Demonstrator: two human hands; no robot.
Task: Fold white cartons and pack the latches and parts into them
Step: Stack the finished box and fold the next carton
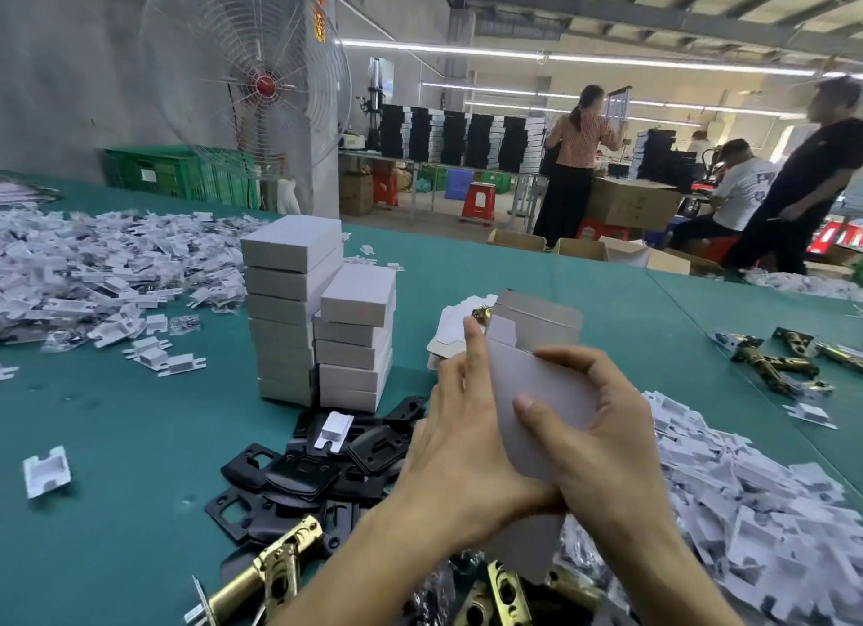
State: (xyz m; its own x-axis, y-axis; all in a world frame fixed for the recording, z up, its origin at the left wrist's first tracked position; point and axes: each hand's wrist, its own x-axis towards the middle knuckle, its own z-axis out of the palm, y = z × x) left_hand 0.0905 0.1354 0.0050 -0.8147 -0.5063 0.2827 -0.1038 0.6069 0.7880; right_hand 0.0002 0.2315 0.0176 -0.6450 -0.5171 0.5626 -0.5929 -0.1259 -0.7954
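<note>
Both my hands hold one white carton (537,382) upright above the green table (116,415), its top flaps open. My left hand (460,438) grips its left side, index finger raised along the edge. My right hand (602,438) grips its right side, thumb across the front. Two stacks of folded white cartons (317,326) stand just left of it. Black plates (317,476) lie heaped under my left wrist. Brass latches (266,574) lie at the near edge, with more brass latches (784,359) at the right. Flat carton blanks (450,331) lie behind the held carton.
Heaps of small white inserts cover the far left (93,265) and near right (756,499) of the table. A big fan (252,83) stands behind the table. Several people (574,167) work at benches with dark box stacks in the background.
</note>
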